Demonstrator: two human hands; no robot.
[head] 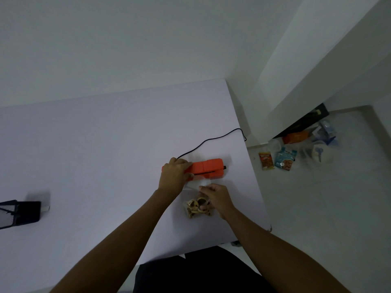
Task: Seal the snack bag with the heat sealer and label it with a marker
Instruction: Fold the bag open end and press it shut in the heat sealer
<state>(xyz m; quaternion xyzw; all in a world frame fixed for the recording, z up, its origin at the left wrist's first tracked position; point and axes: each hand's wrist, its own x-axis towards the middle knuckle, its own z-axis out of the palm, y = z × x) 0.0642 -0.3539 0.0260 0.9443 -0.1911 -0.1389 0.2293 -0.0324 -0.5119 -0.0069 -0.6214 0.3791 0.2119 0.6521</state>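
An orange heat sealer [208, 170] lies on the white table [95, 155], its black cord [211, 140] running off the right edge. My left hand [174, 175] rests on the sealer's left end, fingers wrapped over it. A clear snack bag [195, 205] holding brown snacks lies just in front of the sealer, its top edge reaching the sealer's slot. My right hand [213, 197] grips the bag's right side near the top. No marker is visible.
A black mesh holder [19, 214] stands at the table's left edge. On the floor to the right lie snack packets [275, 160], an orange box [295, 137], a white bag [320, 154] and other clutter. The table's right edge is close to the sealer.
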